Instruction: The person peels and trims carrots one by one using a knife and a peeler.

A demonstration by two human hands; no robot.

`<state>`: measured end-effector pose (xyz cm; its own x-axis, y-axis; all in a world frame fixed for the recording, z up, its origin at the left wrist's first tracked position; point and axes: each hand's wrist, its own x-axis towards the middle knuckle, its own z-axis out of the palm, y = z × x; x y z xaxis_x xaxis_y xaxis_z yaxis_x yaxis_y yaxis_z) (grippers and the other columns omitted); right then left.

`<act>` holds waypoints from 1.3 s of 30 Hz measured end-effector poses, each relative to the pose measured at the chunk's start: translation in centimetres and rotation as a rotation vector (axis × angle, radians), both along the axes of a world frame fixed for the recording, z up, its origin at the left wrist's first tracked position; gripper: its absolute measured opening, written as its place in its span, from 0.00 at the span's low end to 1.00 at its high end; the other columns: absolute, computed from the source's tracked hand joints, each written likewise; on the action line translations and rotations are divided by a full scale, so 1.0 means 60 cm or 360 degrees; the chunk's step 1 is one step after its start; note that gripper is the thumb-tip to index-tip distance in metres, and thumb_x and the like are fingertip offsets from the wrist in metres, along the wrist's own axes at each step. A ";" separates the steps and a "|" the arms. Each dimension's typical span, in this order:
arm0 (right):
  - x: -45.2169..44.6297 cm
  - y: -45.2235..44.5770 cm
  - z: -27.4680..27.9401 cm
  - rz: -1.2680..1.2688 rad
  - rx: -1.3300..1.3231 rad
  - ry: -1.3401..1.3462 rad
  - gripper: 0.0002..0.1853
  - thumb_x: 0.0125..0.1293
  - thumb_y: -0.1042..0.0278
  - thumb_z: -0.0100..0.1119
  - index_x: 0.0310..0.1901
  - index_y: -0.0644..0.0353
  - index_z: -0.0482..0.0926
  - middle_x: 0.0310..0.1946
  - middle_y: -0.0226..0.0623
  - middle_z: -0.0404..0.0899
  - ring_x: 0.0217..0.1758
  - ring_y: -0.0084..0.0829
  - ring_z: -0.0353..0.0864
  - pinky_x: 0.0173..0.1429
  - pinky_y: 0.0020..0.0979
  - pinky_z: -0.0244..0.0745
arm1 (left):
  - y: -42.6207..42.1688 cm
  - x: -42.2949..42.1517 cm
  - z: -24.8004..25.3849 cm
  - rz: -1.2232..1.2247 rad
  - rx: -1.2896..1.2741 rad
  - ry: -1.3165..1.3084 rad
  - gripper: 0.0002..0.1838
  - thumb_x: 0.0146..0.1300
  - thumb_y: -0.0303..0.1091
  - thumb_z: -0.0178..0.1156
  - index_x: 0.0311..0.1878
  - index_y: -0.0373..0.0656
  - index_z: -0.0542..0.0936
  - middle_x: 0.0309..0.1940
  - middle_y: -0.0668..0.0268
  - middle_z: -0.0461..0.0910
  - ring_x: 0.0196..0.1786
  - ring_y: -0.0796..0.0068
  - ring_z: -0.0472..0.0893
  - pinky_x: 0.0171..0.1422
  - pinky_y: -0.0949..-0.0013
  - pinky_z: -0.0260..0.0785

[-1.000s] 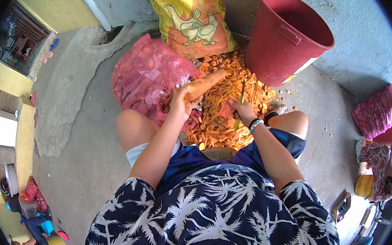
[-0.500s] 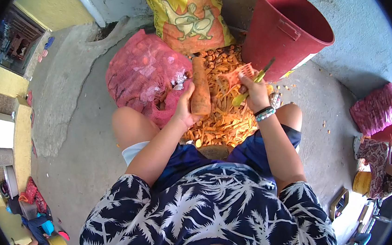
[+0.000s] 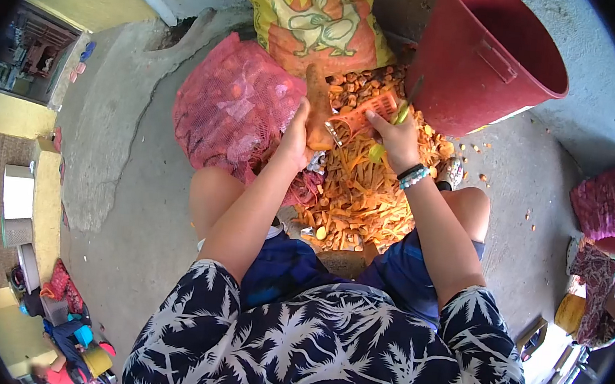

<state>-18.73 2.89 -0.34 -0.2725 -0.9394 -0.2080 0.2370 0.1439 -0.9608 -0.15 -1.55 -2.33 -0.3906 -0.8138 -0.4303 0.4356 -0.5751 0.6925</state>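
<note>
My left hand (image 3: 296,141) is closed around a thick orange carrot (image 3: 318,105), held upright above the peelings. My right hand (image 3: 398,143) grips an orange plastic peeler (image 3: 364,116) with a perforated body, its metal end close to the carrot's lower side. In the same hand is a knife (image 3: 400,114) with a yellow-green handle, its dark blade pointing up and away from me. Below both hands a heap of orange peelings (image 3: 365,197) spreads between my legs, with cut carrot ends (image 3: 360,87) at its far side.
On the left a red mesh sack (image 3: 234,105) bulges beside the heap. A yellow and orange feed sack (image 3: 314,28) stands behind, and a large red bin (image 3: 471,75) is at the back right. A pink sack (image 3: 603,199) leans at far right. Another person (image 3: 58,371) shows at lower left.
The peeler has turned and come nearer the carrot in my left hand. My view has shifted, so the sacks and bin appear larger and farther right.
</note>
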 end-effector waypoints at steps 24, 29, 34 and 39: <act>-0.115 -0.112 0.000 -0.0625 -0.0305 0.0591 0.15 0.55 0.75 0.62 0.45 0.63 0.74 0.35 0.34 0.80 0.30 0.20 0.78 0.34 0.22 0.73 | 0.005 0.013 -0.025 -0.0332 0.0255 -0.0052 0.36 0.61 0.54 0.53 0.67 0.45 0.55 0.56 0.64 0.68 0.54 0.73 0.71 0.57 0.65 0.65; -0.025 -0.034 0.035 -0.0017 0.0009 0.0096 0.23 0.56 0.74 0.62 0.54 0.61 0.69 0.40 0.33 0.78 0.30 0.18 0.78 0.29 0.18 0.73 | -0.008 0.020 -0.020 -0.0427 -0.0100 0.0110 0.52 0.45 0.49 0.70 0.69 0.50 0.48 0.58 0.65 0.64 0.58 0.69 0.67 0.60 0.63 0.63; -0.003 -0.013 0.032 0.0228 -0.0041 0.0124 0.23 0.55 0.75 0.62 0.53 0.63 0.70 0.35 0.30 0.78 0.28 0.15 0.75 0.27 0.17 0.70 | 0.002 0.005 -0.010 -0.0415 -0.0176 0.0203 0.56 0.40 0.52 0.72 0.69 0.49 0.48 0.57 0.66 0.64 0.57 0.70 0.68 0.56 0.66 0.67; -0.047 -0.078 0.015 -0.0022 -0.0127 0.0434 0.19 0.53 0.75 0.64 0.49 0.61 0.74 0.32 0.30 0.78 0.26 0.18 0.74 0.27 0.19 0.71 | 0.022 -0.001 0.010 -0.0554 -0.0273 0.0172 0.55 0.39 0.46 0.74 0.68 0.46 0.51 0.55 0.67 0.66 0.55 0.73 0.69 0.57 0.68 0.66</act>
<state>-21.54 -1.81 0.54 -0.3210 -0.9457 -0.0510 -0.0306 0.0642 -0.9975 -0.24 -0.20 -1.74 -0.6911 -0.6813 -0.2410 0.3108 -0.5813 0.7519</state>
